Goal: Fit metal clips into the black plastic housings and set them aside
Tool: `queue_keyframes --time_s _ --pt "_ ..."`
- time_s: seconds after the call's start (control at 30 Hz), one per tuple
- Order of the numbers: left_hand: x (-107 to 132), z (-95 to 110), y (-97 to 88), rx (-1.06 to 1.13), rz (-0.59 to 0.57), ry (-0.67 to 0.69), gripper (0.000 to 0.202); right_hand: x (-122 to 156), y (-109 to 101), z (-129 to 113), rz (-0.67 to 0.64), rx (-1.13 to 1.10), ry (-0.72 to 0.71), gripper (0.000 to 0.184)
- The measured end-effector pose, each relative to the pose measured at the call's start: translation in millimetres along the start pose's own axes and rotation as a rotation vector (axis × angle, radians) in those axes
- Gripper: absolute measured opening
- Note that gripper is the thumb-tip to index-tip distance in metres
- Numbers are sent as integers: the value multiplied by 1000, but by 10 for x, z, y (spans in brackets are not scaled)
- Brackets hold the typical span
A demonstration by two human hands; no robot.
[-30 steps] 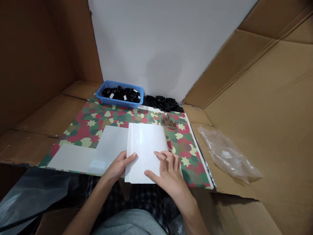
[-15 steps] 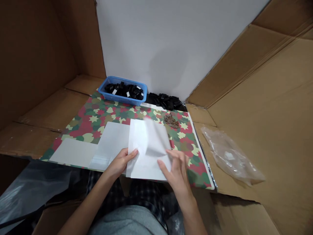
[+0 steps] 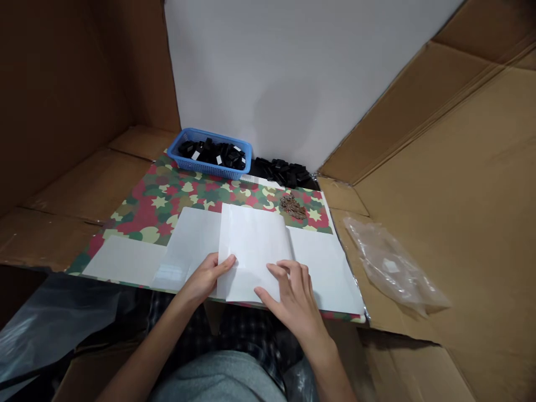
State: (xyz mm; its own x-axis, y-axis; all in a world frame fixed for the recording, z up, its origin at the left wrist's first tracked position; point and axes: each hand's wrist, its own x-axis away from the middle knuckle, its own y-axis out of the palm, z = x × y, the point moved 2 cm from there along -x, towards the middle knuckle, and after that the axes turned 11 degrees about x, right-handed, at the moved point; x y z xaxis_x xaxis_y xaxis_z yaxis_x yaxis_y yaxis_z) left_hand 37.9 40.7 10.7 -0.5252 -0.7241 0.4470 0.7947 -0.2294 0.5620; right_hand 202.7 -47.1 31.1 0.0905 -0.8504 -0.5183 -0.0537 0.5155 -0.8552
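Newly, a flat sheet [image 3: 327, 269] lies at right, left hand [image 3: 208, 273] pinching white pages [image 3: 253, 237], right hand [image 3: 296, 295] spread.

Left hand [image 3: 204, 277] pinches white sheets [image 3: 253, 237] at left edge, thumb on top. Right hand [image 3: 293, 290] at their right side, thumb and fingers apart. Loose sheet [image 3: 329, 268] lies right, on patterned tabletop [image 3: 140, 209]. Behind: blue basket [image 3: 205, 167] of black pieces [image 3: 213, 153], black pile [image 3: 285, 172] beside it, brownish heap [image 3: 292, 207] nearer. Clear bag [image 3: 389, 265] far right.
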Motion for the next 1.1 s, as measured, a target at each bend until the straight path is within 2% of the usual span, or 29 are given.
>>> queue_keyframes --time_s 0.2,0.27,0.37,0.43,0.5,0.57,0.63,0.77,0.87,0.93,1.03,1.1 --pt "5 0 -15 16 25 9 57 -30 -32 93 0 -95 9 19" --pt "10 13 -7 14 16 -5 57 -25 -81 148 100 -80 83 22" --pt "19 35 8 13 -6 -10 55 13 -196 192 372 -57 231 36" --pt "21 43 14 11 -27 -12 54 37 -252 159 448 -94 240 41" --pt "17 43 12 7 -44 -14 54 42 -256 84 365 -138 158 36" --pt "9 42 6 -1 -59 -7 54 45 -208 5 208 -135 60 29" --pt "-2 43 3 -6 -76 7 54 54 -136 -39 90 -80 9 29" --pt "-14 59 13 30 -83 15 51 67 -30 16 22 -46 18 29" --pt "-6 76 24 36 -42 -20 50 89 -21 159 76 -77 88 29" --pt "7 88 30 34 -17 -42 51 133 -43 283 200 -53 167 31" --pt "20 103 39 56 -1 -58 53 250 -78 490 401 -83 367 28" --pt "20 110 41 59 3 -60 53 335 -83 633 453 -192 554 24"
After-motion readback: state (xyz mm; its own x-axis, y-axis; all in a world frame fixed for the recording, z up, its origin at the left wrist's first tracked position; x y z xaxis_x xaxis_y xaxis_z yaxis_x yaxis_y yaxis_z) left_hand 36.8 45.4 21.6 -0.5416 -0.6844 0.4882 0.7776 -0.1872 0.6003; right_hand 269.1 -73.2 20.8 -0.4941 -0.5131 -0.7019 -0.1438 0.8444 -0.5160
